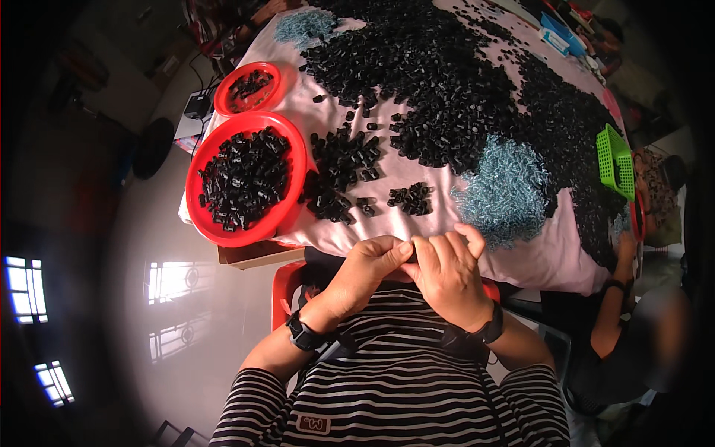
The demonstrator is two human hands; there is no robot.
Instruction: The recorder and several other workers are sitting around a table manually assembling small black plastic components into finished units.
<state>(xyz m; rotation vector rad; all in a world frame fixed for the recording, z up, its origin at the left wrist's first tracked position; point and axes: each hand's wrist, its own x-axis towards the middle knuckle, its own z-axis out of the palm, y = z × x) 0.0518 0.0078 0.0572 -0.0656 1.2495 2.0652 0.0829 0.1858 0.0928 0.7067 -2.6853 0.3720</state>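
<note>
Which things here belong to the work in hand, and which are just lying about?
In use: left hand, right hand, black parts, pale blue screws, big red bowl.
Lying about: green basket, small red bowl, blue tray.

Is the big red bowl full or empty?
Nearly full. The big red bowl is heaped with small black parts across most of its inside; only its red rim shows around them.

Bench clutter under a pink cloth (pixel 544 253)

A green basket (pixel 615 160) sits at the right edge, blue trays (pixel 560 33) at the far end, a black fan (pixel 153 147) on the floor.
</note>
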